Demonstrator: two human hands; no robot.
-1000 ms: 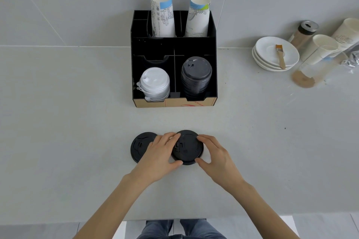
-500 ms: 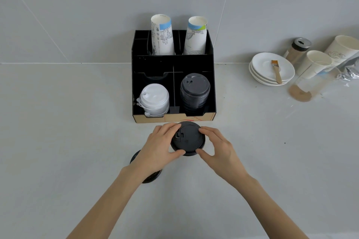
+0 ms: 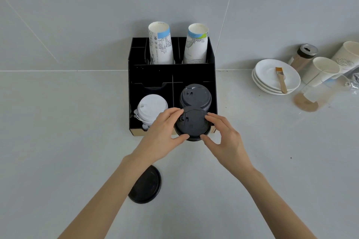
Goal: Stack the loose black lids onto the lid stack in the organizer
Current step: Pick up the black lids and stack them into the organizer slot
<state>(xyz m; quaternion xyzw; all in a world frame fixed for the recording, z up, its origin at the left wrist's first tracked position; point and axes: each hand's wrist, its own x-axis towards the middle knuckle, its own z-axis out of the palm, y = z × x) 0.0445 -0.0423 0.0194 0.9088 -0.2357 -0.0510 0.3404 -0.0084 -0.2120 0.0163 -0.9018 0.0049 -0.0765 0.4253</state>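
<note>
Both hands, left hand (image 3: 161, 136) and right hand (image 3: 226, 139), close their grip around one black lid (image 3: 192, 123) held just before the organizer's (image 3: 171, 72) black lid stack (image 3: 195, 96), where a tilted landing could jam it, while another loose lid (image 3: 145, 185) waits on the table (image 3: 58, 141).

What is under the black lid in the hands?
Under the held black lid, gripped by left hand and right hand, the organizer's front edge and counter show; the black lid stack's base is hidden.
</note>
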